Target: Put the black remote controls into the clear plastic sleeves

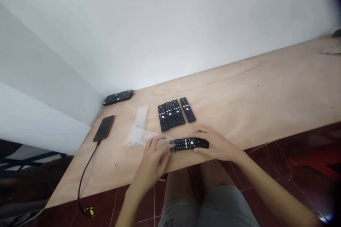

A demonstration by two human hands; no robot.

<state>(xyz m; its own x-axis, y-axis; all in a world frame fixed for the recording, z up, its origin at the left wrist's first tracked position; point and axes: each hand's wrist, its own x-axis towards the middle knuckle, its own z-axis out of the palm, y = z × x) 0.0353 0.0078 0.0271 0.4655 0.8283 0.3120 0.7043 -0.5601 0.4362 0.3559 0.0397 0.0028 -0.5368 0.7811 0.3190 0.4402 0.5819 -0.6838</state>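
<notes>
A black remote control [189, 143] lies sideways near the table's front edge, its buttons facing up. My right hand [211, 142] grips its right end between thumb and fingers. At its left end, my left hand [157, 152] pinches a clear plastic sleeve [141, 135], whose mouth is around the tip of the remote. The rest of the sleeve stretches left over the tabletop. Beyond my hands, several black remotes [171, 114] lie side by side, and one more remote [188, 109] sits slightly apart to their right.
More clear plastic sleeves [141, 117] lie left of the remotes. A phone [103, 128] with a black cable [86, 173] rests near the left edge of the wooden table [239, 99]. Two flat black boxes [117, 97] are by the wall. A red object [314, 161] stands below at right.
</notes>
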